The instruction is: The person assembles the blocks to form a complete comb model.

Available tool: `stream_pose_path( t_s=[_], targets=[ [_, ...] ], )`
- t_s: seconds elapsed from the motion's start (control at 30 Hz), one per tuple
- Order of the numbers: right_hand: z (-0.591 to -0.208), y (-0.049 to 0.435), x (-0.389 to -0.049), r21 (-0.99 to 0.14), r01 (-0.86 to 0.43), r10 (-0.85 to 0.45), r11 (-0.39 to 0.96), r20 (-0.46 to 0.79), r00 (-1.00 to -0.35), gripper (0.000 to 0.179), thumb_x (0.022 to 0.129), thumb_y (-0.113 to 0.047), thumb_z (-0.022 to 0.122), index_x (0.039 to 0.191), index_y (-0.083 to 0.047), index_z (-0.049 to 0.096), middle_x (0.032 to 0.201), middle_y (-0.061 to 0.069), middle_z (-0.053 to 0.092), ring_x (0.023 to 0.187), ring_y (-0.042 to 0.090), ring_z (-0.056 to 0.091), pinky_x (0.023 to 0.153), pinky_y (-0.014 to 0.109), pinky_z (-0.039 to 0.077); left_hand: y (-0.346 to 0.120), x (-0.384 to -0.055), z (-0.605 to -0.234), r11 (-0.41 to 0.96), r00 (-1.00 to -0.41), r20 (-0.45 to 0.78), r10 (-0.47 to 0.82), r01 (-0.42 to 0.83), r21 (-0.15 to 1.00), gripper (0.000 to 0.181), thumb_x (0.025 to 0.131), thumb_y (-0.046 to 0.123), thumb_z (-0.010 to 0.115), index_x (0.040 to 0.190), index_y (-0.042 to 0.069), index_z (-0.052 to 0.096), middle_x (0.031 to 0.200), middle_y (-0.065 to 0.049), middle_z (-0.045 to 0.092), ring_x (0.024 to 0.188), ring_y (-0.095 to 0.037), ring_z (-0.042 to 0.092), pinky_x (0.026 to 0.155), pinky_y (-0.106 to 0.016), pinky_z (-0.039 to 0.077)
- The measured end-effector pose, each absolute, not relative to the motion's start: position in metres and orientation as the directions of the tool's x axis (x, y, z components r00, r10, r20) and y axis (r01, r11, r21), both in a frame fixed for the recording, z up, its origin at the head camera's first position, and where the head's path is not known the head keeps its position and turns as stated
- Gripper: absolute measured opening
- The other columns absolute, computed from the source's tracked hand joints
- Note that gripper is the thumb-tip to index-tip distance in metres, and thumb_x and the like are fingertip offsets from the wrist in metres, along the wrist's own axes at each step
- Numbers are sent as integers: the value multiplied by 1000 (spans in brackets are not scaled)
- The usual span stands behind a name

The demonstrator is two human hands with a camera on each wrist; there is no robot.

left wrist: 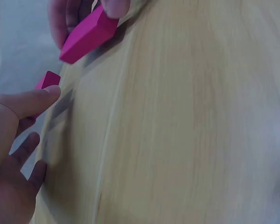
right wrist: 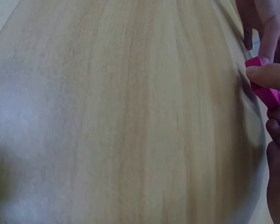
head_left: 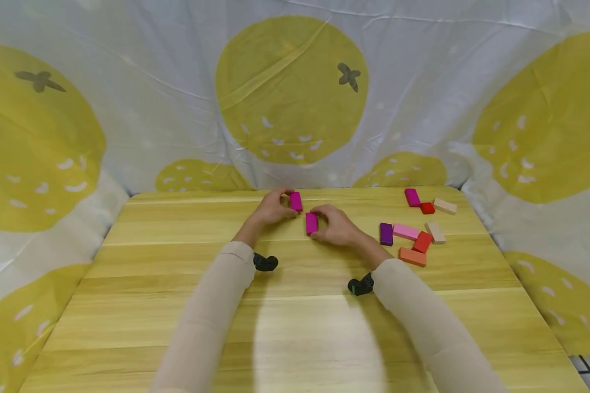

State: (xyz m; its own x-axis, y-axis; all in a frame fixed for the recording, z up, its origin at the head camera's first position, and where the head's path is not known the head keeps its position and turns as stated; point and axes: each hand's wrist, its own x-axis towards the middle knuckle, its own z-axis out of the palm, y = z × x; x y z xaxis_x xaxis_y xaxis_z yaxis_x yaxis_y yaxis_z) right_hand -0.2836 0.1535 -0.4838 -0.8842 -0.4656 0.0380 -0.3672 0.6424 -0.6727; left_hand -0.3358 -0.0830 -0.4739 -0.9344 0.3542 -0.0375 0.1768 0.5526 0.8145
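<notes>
Near the table's back edge, my left hand (head_left: 274, 207) pinches a magenta block (head_left: 296, 202) between thumb and fingers. Just right of it and a little closer to me, my right hand (head_left: 338, 226) grips a second magenta block (head_left: 312, 224) by its two ends. A small gap separates the two blocks. In the left wrist view, the left thumb overlaps the farther block (left wrist: 49, 80), and the right hand's block (left wrist: 91, 35) shows at the top. The right wrist view has the right thumb across its block (right wrist: 266, 95), with the left hand's fingers behind.
On the right of the wooden table (head_left: 305, 338) lie several blocks: purple (head_left: 385, 233), pink (head_left: 406, 231), red (head_left: 422, 242), orange (head_left: 412, 256) and natural wood (head_left: 435, 232). Behind them are another magenta block (head_left: 412, 197), a small red one (head_left: 427, 208) and a natural one (head_left: 444, 206). A patterned cloth (head_left: 177, 109) hangs behind.
</notes>
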Motion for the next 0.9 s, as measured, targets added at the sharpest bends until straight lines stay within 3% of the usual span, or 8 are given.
stream_pose_path(
  t_s=[0.2,0.37,0.5,0.6,0.9],
  targets=[
    [-489,150,-285,-653,-397,-475,645,63,-877,67,84,-21,84,142,2,58,137,17,57,127,32,54,109,45,43,-77,-335,-480,585,-932,-52,360,182,790,70,87,13,85,149,5,54,149,-15,53,137,-32,47,113,-41,38],
    [-491,151,-283,-711,-339,-449,616,37,-893,75,87,-26,85,151,-6,52,144,14,54,132,31,52,112,46,40,-89,-335,-487,520,-916,-57,397,173,836,65,97,16,74,155,5,46,154,-13,49,142,-30,43,117,-43,33],
    [-495,156,-281,-778,-297,-409,554,56,-911,59,92,-22,80,146,-10,60,138,9,59,129,27,54,111,46,40,-93,-334,-489,492,-916,-37,399,180,852,55,103,17,67,153,3,49,151,-15,52,141,-31,45,117,-44,33],
    [-498,158,-279,-768,-327,-409,551,93,-908,46,93,-19,77,137,-9,69,128,8,63,122,26,56,108,46,42,-89,-334,-490,535,-913,-34,407,208,819,50,104,19,66,150,6,54,151,-14,53,143,-31,42,118,-45,31],
    [-499,154,-279,-740,-372,-435,560,119,-892,42,96,-19,75,137,-9,70,132,10,65,127,28,57,110,44,42,-82,-331,-490,584,-925,-38,379,208,785,49,102,26,69,149,13,59,151,-8,54,145,-30,40,119,-46,29]
  ],
)
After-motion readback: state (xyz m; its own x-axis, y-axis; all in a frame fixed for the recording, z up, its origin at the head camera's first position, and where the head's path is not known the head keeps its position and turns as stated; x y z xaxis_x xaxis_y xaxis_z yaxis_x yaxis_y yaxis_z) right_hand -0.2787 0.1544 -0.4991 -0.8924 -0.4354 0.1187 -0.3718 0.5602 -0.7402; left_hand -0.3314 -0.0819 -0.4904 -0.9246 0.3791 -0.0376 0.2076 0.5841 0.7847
